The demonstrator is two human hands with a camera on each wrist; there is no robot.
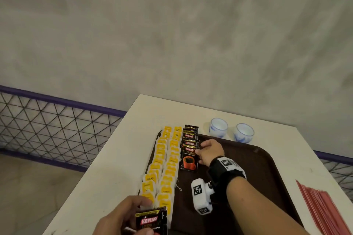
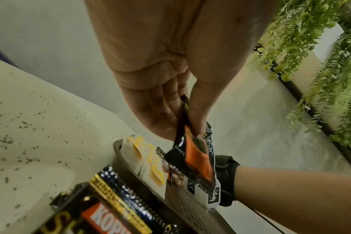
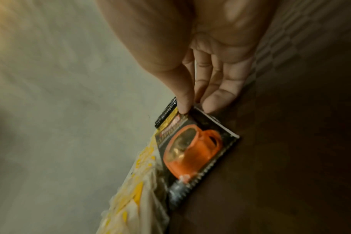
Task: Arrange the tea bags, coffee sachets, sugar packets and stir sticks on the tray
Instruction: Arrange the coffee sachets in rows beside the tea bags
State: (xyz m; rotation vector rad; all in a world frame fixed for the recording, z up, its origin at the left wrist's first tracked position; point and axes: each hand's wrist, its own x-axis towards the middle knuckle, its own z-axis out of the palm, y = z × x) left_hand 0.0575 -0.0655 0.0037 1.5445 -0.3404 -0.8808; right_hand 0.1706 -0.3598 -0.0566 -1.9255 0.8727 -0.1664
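A dark brown tray (image 1: 238, 168) lies on the white table (image 1: 114, 168). Two rows of yellow tea bags (image 1: 164, 162) run down its left side. Beside them is an overlapping column of black coffee sachets (image 1: 190, 135). My right hand (image 1: 197, 151) pinches the right edge of the nearest sachet (image 1: 189, 160), which lies flat on the tray; thumb and fingers (image 3: 216, 101) close on its corner (image 3: 190, 147). My left hand (image 1: 139, 210) holds another coffee sachet (image 1: 150, 221) above the tray's near left corner, pinched between thumb and fingers (image 2: 194, 155). Red stir sticks (image 1: 324, 210) lie on the table right of the tray.
Two white-and-blue cups (image 1: 218, 128) (image 1: 244, 132) stand behind the tray. Another coffee sachet (image 2: 102, 213) shows by the tray's rim (image 2: 130, 172) in the left wrist view. A wire fence (image 1: 57, 128) runs left of the table, and a grey wall stands behind.
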